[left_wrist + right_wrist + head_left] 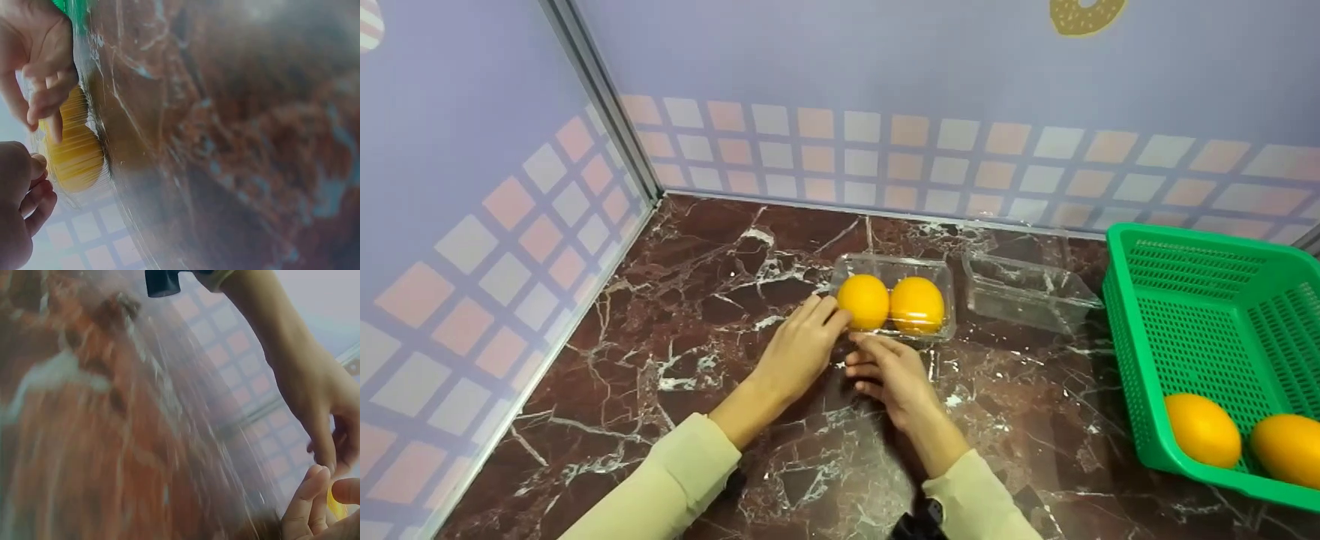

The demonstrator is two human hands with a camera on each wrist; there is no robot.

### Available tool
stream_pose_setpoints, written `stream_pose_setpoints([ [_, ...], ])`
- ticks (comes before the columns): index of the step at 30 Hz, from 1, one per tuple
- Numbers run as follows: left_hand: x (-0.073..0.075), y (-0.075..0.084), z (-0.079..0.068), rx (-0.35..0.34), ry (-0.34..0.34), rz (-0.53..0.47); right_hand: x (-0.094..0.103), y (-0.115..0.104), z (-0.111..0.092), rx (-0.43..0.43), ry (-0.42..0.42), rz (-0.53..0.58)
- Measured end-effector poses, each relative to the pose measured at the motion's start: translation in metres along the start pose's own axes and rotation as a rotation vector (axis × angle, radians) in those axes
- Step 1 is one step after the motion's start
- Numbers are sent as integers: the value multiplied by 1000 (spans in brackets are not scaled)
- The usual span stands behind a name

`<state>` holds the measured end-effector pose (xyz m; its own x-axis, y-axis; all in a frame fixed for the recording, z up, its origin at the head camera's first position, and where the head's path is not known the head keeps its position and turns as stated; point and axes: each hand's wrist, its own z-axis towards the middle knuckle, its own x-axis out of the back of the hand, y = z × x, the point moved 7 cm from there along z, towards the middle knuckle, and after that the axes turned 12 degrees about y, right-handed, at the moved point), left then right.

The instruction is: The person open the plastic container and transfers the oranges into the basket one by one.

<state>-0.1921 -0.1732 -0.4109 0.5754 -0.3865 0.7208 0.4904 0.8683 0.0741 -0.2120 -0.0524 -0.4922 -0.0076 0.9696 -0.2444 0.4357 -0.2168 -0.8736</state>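
Note:
Two oranges [863,302] sit side by side in a clear plastic box [949,300], under a shiny clear cover. At the box's near left corner, my left hand [802,341] pinches the edge with curled fingers. My right hand [896,375] is just beside it, its fingertips at the near edge and its other fingers loosely bent. The left wrist view shows the oranges [79,160] through streaky clear plastic, with fingers of both hands close together along it. In the right wrist view, the fingertips of the right hand [309,512] meet those of the left hand [326,433].
A second clear plastic box [1027,296] stands to the right of the first. Further right is a green basket [1125,337] with oranges [1201,431] at its near end. Patterned walls [840,161] border the dark marbled table [675,442] at the back and left.

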Motion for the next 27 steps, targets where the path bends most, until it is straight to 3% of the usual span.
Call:
stream_pose_setpoints([
  [8, -4, 0, -4, 12, -26, -64, -21, 15, 0, -12, 50, 56],
  [18, -5, 1, -5, -48, -43, -86, -37, 23, -7, 13, 297, 356],
  [23, -1, -2, -4, -41, -70, -115, -46, 23, -7, 36, 319, 440],
  [27, 4, -3, -3, -66, -71, -81, -49, 23, -6, 41, 321, 456],
])
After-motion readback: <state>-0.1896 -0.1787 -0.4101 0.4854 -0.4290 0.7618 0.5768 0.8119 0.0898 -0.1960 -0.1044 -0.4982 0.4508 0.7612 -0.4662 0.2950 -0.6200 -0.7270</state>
